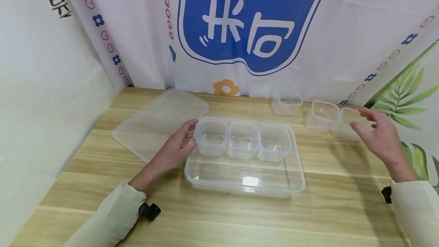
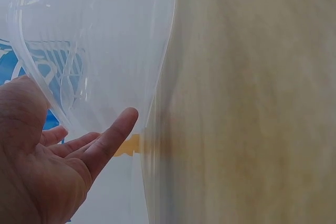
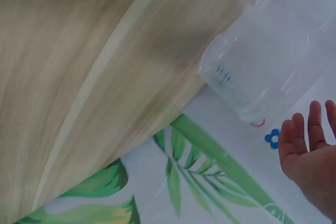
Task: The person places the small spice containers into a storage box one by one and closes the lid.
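A large clear plastic box [image 1: 240, 190] stands mid-table, with three small clear cups in a row along its far side; the left one is a square cup [image 1: 212, 149]. My left hand [image 1: 178, 142] rests with relaxed fingers at the box's left edge; in the left wrist view the fingers [image 2: 118, 129] extend beside the clear wall. At the right, my right hand [image 1: 382, 136] hovers with fingers spread by a small clear cup [image 1: 346, 125]. That cup stands against another clear cup [image 1: 320, 119]. In the right wrist view, the right hand's fingers [image 3: 299, 135] are apart from the cup [image 3: 236, 77].
A flat clear lid [image 1: 154, 121] lies on the wooden table [image 1: 205, 224] left of the box. Another small cup [image 1: 287, 106] stands at the back, near the printed curtain [image 1: 151, 56]. A leaf-patterned cloth [image 1: 404, 98] hangs at the right.
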The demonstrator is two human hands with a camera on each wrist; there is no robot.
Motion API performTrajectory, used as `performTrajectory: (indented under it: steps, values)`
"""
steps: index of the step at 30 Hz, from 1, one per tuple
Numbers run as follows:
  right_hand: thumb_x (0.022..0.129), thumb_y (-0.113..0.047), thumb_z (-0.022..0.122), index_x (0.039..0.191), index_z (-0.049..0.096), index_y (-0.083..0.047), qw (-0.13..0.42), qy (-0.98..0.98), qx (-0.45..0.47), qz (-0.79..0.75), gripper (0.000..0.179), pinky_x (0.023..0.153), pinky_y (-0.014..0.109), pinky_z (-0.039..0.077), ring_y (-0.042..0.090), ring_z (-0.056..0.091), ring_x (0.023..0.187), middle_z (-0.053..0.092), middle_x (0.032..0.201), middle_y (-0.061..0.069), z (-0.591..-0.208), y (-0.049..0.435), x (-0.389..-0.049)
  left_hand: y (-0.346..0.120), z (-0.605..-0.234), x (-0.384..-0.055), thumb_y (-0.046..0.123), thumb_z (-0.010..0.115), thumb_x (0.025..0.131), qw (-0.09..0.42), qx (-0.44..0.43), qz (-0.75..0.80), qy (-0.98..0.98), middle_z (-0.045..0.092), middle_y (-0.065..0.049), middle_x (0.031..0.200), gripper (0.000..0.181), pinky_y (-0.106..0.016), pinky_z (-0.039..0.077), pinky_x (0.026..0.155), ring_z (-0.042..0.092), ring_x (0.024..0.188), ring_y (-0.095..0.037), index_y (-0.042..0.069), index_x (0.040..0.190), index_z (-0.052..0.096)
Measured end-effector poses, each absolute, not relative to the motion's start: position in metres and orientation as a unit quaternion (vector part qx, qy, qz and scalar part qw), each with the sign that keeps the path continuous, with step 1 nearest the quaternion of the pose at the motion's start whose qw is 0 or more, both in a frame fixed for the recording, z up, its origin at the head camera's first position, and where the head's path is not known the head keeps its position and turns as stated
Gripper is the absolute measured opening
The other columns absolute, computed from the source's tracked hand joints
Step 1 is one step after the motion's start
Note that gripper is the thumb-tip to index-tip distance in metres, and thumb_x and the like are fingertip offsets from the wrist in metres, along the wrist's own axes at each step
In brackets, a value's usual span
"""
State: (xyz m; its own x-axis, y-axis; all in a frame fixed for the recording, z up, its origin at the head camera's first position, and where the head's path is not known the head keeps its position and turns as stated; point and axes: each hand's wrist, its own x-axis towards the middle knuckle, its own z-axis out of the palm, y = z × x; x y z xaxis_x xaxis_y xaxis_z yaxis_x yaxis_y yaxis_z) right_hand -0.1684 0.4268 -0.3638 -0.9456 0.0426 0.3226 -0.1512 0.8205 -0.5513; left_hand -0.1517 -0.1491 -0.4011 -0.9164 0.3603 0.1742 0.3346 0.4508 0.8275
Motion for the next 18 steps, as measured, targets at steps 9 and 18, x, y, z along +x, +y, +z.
performTrajectory:
  steps: [9, 18]
  values:
    - [0.101, -0.026, 0.064, 0.153, 0.035, 0.011, 0.15, -0.933, -0.02, 0.326, 0.07, 0.118, 0.065, 0.013, 0.054, 0.021, 0.145, 0.03, 0.155, 0.037, -0.369, 0.461, -0.173, -0.149, -0.402, -0.152, 0.009, 0.048, 0.103, 0.011, 0.207, 0.483, 0.851, 0.046, -0.021, 0.152, 0.059, -0.052, 0.054, 0.096, 0.056, 0.13, -0.039, 0.008, 0.159, 0.03]
    - [0.102, -0.037, 0.063, 0.161, 0.013, 0.006, 0.056, -0.939, -0.037, 0.337, 0.089, 0.107, 0.078, 0.02, 0.061, 0.014, 0.144, 0.011, 0.161, 0.039, -0.377, 0.48, -0.174, -0.149, -0.403, -0.153, 0.009, 0.048, 0.103, 0.013, 0.205, 0.483, 0.851, 0.047, -0.021, 0.152, 0.059, -0.052, 0.054, 0.096, 0.056, 0.13, -0.038, 0.008, 0.159, 0.03]
